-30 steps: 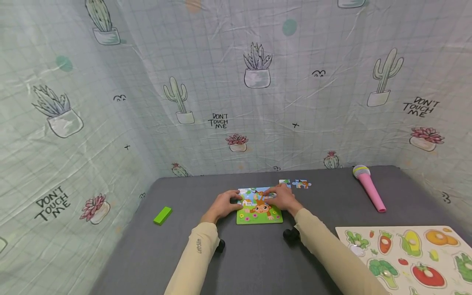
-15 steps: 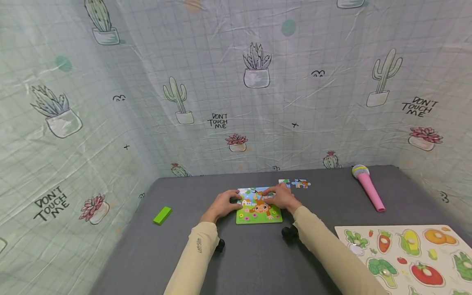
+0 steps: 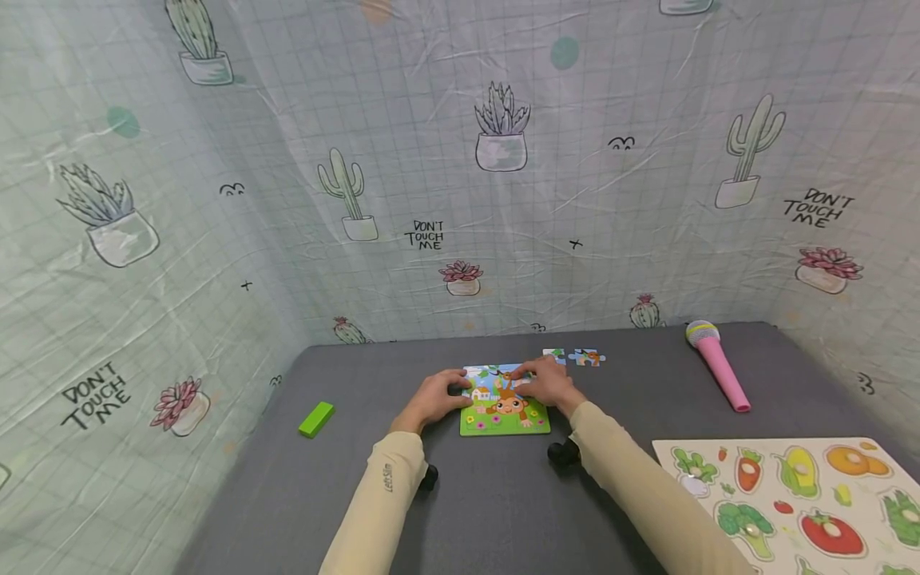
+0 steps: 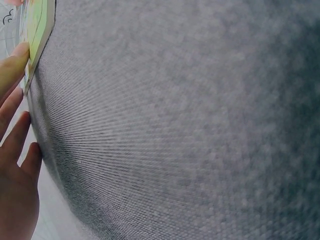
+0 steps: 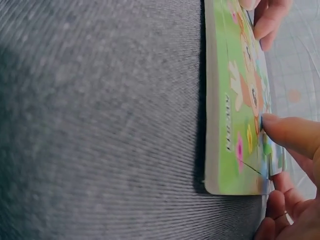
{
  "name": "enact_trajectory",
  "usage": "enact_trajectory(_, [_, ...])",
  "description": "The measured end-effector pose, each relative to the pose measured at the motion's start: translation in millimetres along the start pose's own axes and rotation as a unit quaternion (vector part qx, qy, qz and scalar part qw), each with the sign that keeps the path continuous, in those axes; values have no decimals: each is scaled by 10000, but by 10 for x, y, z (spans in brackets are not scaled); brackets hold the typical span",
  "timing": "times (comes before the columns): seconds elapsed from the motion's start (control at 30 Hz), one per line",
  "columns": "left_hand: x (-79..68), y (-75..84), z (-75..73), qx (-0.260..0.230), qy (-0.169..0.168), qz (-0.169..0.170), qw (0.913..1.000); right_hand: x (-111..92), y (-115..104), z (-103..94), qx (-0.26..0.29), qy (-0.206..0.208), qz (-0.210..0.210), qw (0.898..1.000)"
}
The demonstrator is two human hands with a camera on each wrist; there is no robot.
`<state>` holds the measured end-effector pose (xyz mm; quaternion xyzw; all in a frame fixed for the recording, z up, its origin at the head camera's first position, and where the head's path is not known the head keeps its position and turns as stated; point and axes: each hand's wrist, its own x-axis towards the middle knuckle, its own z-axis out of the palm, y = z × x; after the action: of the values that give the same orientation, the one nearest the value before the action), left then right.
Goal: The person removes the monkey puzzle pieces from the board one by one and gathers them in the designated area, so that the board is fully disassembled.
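A small jigsaw board [image 3: 505, 417] with a cartoon monkey on green grass lies flat on the grey table [image 3: 496, 503]. My left hand [image 3: 435, 397] rests at the board's upper left edge; in the left wrist view its straight fingers [image 4: 14, 145] lie beside the board's rim [image 4: 38, 30]. My right hand [image 3: 550, 383] lies on the board's upper right part. In the right wrist view its thumb [image 5: 287, 134] presses the picture face of the board [image 5: 232, 125], the other fingers by the corner. Two loose pieces [image 3: 587, 358] lie just beyond the right hand.
A pink toy microphone [image 3: 719, 369] lies at the back right. A wooden vegetable peg puzzle [image 3: 798, 499] occupies the near right corner. A green block [image 3: 317, 419] sits at the left. Cactus-print sheeting walls the table on three sides.
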<state>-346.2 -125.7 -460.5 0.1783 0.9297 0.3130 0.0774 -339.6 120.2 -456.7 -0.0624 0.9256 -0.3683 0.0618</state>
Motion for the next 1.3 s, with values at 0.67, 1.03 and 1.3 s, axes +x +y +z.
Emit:
enact_trajectory(0.67, [-10,-7,13,-77,119,47,9999,-11,161,-168,1047,241,20,9942])
enact_trajectory(1.03, [-30,-33,4,-168,269,71,9995,-56,445,-567,1301,208,442,9903])
enact_trajectory(1.3, [-40,-45,3,-248,238,114,9993,-150,779,-959,1630,464,673,9832])
